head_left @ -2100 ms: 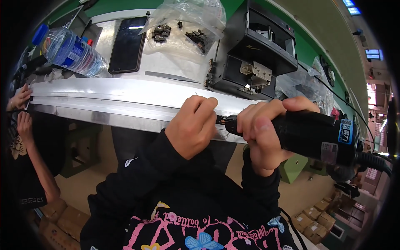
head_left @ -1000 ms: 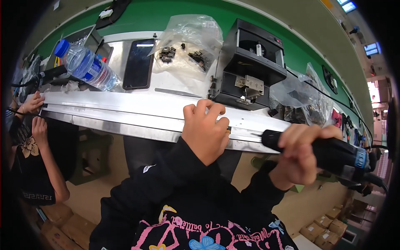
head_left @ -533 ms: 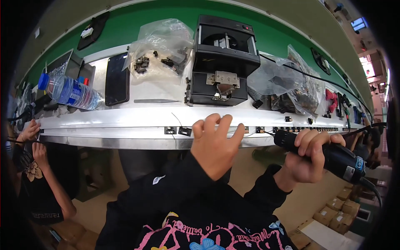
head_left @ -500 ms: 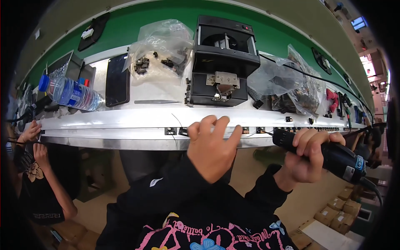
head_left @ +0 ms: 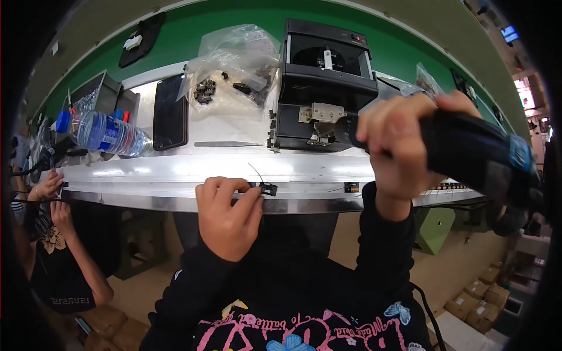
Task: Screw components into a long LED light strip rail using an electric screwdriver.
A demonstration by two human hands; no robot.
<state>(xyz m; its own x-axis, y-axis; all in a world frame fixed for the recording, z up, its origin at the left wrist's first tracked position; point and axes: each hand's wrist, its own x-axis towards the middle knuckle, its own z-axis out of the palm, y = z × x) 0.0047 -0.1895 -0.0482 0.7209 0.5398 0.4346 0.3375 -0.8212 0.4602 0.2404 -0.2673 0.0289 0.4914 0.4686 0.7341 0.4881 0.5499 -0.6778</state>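
Note:
In my right hand is a black electric screwdriver, raised above the bench. Its front end lies in front of the metal outlet of a black screw feeder; the tip is hard to make out. Over the narrow rail along the bench's front edge, my left hand has its fingers curled, thumb and fingertips at a small black part with a thin wire sticking up. Farther right along the rail sits another small part with copper-coloured spots.
A water bottle, a dark phone and tweezers lie left of the feeder. Behind them is a clear plastic bag with small black parts. A co-worker's hand is at far left.
My right hand has lifted the screwdriver from the rail up toward the feeder, nearer to the camera. My left hand has moved left and closed in on the small black part.

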